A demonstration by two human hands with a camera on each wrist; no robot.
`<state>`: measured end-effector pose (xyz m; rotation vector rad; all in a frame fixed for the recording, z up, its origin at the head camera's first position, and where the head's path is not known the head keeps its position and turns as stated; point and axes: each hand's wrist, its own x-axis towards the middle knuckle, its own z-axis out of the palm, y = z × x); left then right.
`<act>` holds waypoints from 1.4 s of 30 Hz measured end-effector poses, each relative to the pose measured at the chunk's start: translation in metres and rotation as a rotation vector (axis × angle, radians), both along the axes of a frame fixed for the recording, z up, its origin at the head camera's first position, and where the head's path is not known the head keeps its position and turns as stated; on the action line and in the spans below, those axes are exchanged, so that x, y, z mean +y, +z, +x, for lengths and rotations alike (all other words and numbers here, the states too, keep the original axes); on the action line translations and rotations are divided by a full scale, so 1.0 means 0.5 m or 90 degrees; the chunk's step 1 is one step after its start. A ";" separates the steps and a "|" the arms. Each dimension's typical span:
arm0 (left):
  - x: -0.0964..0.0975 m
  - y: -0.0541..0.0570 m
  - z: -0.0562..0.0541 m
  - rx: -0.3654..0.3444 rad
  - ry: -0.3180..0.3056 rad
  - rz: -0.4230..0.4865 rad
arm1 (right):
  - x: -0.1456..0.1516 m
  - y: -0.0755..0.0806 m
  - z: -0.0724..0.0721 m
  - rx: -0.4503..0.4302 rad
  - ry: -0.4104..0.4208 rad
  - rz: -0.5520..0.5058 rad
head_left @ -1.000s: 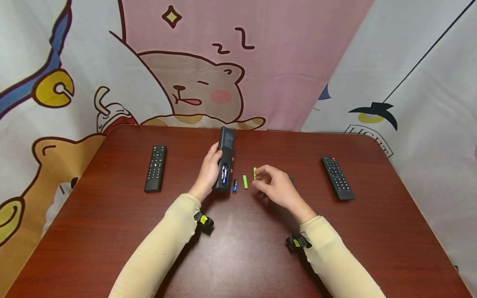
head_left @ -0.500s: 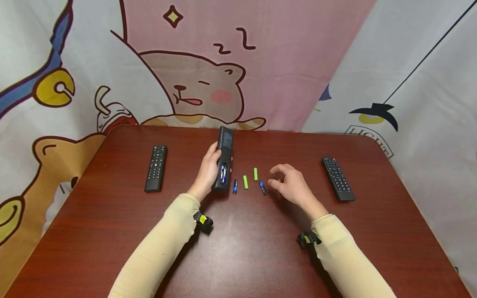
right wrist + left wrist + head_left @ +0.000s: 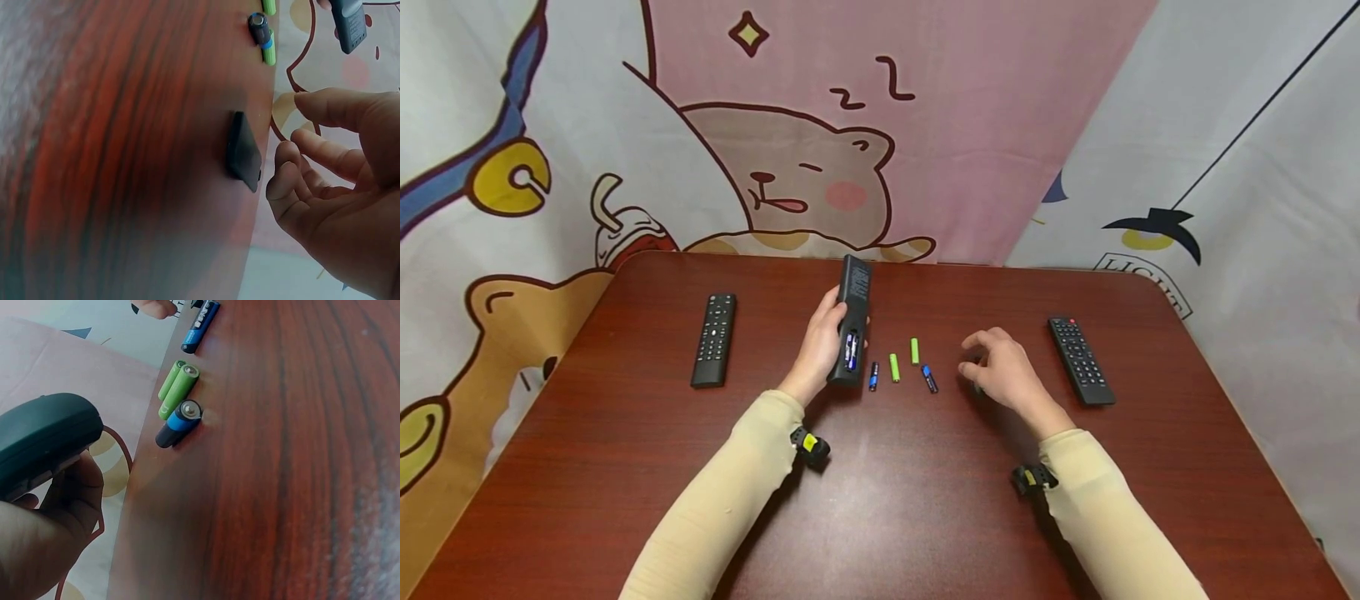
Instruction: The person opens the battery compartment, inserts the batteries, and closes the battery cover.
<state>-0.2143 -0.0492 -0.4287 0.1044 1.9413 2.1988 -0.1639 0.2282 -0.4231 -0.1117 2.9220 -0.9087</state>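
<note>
My left hand point(image 3: 815, 348) grips a black remote control point(image 3: 856, 287) turned back side up, its battery bay uncovered with blue-and-white batteries point(image 3: 852, 352) inside. To its right, two green batteries point(image 3: 894, 368) and two black-and-blue ones, the nearer to the remote a dark battery point(image 3: 873, 376), the other a slanted battery point(image 3: 929, 379), lie on the table. My right hand point(image 3: 1009, 375) hovers with loosely bent fingers and nothing in its grasp. Close by its fingertips, the right wrist view shows a small black battery cover point(image 3: 242, 150) on the table, mostly hidden by the hand in the head view.
A second black remote point(image 3: 713, 340) lies buttons up at the left of the brown table point(image 3: 895, 508). Another remote point(image 3: 1080, 360) with a red button lies at the right, beyond my right hand. A printed cloth point(image 3: 985, 125) hangs behind the far edge.
My right hand has moved right, away from the loose batteries to beside the battery cover, uncovering the slanted black-and-blue battery. The left hand keeps holding the remote in place.
</note>
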 end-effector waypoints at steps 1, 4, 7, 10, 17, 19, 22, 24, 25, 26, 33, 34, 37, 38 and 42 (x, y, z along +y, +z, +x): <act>0.000 -0.001 0.000 0.000 0.000 0.001 | 0.002 -0.001 0.000 -0.004 -0.002 0.002; 0.000 -0.002 0.000 0.000 0.002 0.003 | 0.008 -0.004 -0.001 -0.006 0.001 0.008; 0.000 -0.002 0.001 0.001 -0.001 -0.003 | 0.014 -0.009 -0.001 -0.006 0.000 0.017; 0.001 -0.002 0.002 0.002 -0.003 -0.007 | 0.019 -0.013 -0.002 -0.003 0.001 0.024; 0.001 -0.002 0.005 0.001 -0.001 -0.012 | 0.023 -0.013 -0.001 -0.033 0.001 0.042; 0.001 -0.003 0.006 0.003 -0.002 -0.014 | 0.024 -0.014 -0.001 -0.037 0.001 0.051; 0.000 -0.003 0.005 0.007 -0.001 -0.013 | 0.024 -0.014 -0.001 -0.043 0.000 0.059; 0.000 -0.003 0.005 0.006 -0.001 -0.009 | 0.025 -0.015 -0.001 -0.047 -0.002 0.062; 0.000 -0.004 0.005 0.006 -0.001 -0.008 | 0.026 -0.016 -0.002 -0.051 -0.003 0.062; 0.000 -0.004 0.005 0.006 0.000 -0.008 | 0.026 -0.016 -0.002 -0.056 -0.005 0.063; 0.001 -0.003 0.004 0.007 0.004 -0.007 | 0.030 -0.015 -0.005 -0.086 -0.018 0.067; 0.003 -0.003 0.003 0.008 0.006 -0.005 | 0.031 -0.016 -0.005 -0.084 -0.017 0.067; 0.006 -0.004 0.002 0.008 0.011 0.001 | 0.035 -0.016 -0.005 -0.075 -0.015 0.063; 0.006 -0.004 0.002 0.009 0.012 0.001 | 0.036 -0.016 -0.005 -0.072 -0.016 0.060; 0.007 -0.003 0.001 0.010 0.013 0.005 | 0.036 -0.014 -0.004 -0.064 -0.027 0.042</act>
